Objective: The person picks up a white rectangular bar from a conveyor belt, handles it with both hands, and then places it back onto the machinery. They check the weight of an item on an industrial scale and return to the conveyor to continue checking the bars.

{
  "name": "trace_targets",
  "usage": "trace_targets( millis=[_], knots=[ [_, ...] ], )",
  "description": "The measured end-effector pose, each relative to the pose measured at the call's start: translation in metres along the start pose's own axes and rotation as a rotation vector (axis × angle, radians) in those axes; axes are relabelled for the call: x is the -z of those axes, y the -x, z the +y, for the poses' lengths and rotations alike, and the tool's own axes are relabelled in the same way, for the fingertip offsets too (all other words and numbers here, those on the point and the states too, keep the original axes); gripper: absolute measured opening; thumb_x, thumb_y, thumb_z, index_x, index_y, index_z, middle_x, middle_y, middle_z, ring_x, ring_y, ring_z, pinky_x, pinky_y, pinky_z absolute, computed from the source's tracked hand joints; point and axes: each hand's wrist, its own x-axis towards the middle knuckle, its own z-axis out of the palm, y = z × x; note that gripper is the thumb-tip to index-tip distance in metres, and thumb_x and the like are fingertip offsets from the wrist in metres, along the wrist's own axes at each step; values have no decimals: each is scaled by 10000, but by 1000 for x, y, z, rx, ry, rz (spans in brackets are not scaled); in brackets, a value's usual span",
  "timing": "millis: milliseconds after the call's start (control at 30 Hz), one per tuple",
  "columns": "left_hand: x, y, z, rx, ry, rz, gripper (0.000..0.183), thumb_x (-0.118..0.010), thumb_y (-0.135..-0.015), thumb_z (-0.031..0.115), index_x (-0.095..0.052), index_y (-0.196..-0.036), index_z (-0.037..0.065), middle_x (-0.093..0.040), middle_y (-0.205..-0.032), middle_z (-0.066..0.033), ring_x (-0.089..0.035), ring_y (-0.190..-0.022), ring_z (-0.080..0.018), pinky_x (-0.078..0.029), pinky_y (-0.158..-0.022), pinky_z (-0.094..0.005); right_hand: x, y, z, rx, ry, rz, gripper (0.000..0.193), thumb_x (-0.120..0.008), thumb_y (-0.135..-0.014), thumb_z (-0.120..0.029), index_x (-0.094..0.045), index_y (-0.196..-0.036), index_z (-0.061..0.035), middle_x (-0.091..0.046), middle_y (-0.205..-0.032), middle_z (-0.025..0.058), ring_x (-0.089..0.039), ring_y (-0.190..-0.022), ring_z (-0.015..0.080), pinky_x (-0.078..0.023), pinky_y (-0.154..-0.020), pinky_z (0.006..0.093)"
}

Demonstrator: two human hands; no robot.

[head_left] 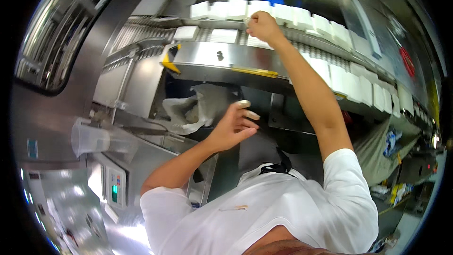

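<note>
My right hand (263, 26) reaches over a metal conveyor, its fingers curled closed close to a white rectangular block (259, 6) in the far row. Whatever the fingers hold, if anything, is hidden. Below the hand, another white block (224, 36) lies flat on the slatted belt. My left hand (234, 126) hovers in front of my waist, fingers apart and loosely bent, with nothing in it. Pale coverings show on some of its fingertips. Beside it hangs an open whitish bag (188, 113) under the conveyor's edge.
A metal ledge with a yellow strip (255, 72) runs along the conveyor's near side. More white blocks (347, 82) line the right. At left stand a clear plastic jug (89, 138) and a scale (114, 186) with a green display. Red-handled tool (406, 62) hangs far right.
</note>
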Motion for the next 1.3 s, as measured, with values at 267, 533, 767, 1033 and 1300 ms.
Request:
trace_targets(
  millis=[267, 533, 767, 1033, 1300],
  knots=[
    [-5, -4, -14, 142, -234, -112, 657, -728, -951, 74, -335, -1472, 6, -628, -1240, -161, -682, -1066, -222, -538, -964, -365, 59, 231, -48, 101, -252, 45, 246, -665, -951, -89, -639, -1185, -20, -719, -929, 142, -697, -817, 188, -553, -760, 323],
    [-10, -3, -12, 241, -564, -339, 589, -747, -948, 143, -411, -1399, -31, -688, -1128, -174, -717, -1007, -253, -573, -893, -364, 91, 303, -50, 139, -83, 48, 279, -714, -892, -87, -628, -1151, -29, -690, -994, 141, -677, -907, 302, -540, -817, 393],
    [-1, 2, -16, 248, -687, -407, 594, -771, -927, 236, -459, -1351, -40, -719, -1062, -193, -734, -977, -297, -588, -880, -365, 89, 282, -20, 394, 734, 315, 478, -651, -884, -113, -587, -1357, -75, -525, -1440, 151, -470, -1378, 358, -340, -1190, 543],
    [0, 7, -13, 205, -686, -411, 577, -767, -924, 231, -470, -1341, -35, -737, -987, -184, -745, -922, -287, -591, -838, -359, 89, 258, 1, 476, 808, 294, 304, -609, -880, -102, -648, -1174, -31, -645, -1282, 156, -594, -1249, 303, -446, -1124, 438],
    [-2, 7, -12, 233, -659, -399, 523, -767, -935, 185, -489, -1322, -31, -730, -989, -183, -747, -939, -275, -593, -845, -364, 75, 255, 6, 494, 731, 338, 301, -623, -862, -101, -647, -1142, 3, -626, -1310, 175, -582, -1264, 323, -472, -1089, 418]
  ],
)
